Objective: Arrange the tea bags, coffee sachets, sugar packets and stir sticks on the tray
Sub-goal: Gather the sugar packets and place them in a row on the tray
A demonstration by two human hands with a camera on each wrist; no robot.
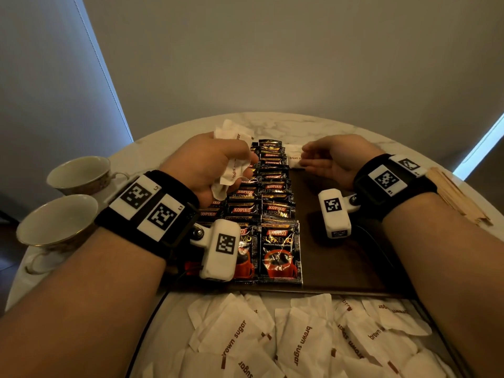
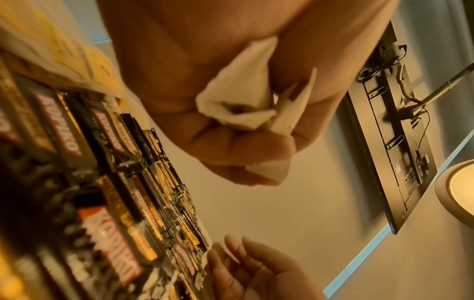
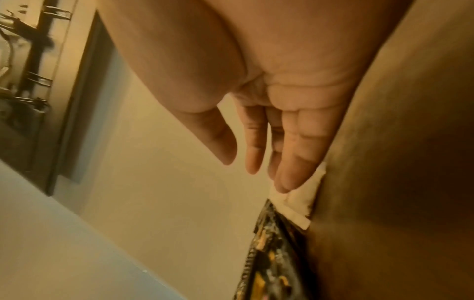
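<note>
Black Kopiko coffee sachets (image 1: 272,192) lie in two overlapping rows down the dark tray (image 1: 341,268). My left hand (image 1: 218,165) hovers over the far end of the rows and grips a bunch of white brown sugar packets (image 1: 231,173); the left wrist view shows the packets (image 2: 243,101) bunched in the curled fingers. My right hand (image 1: 321,159) is flat with straight fingers (image 3: 290,168) touching one sugar packet (image 1: 294,159) that lies on the tray beside the sachets (image 3: 269,253). Loose sugar packets (image 1: 286,336) are heaped in front of the tray.
Two empty teacups (image 1: 79,173) stand at the left on the round marble table (image 1: 313,124). Wooden stir sticks (image 1: 458,195) lie in a pile at the right, beyond my right wrist. The right half of the tray shows bare dark surface.
</note>
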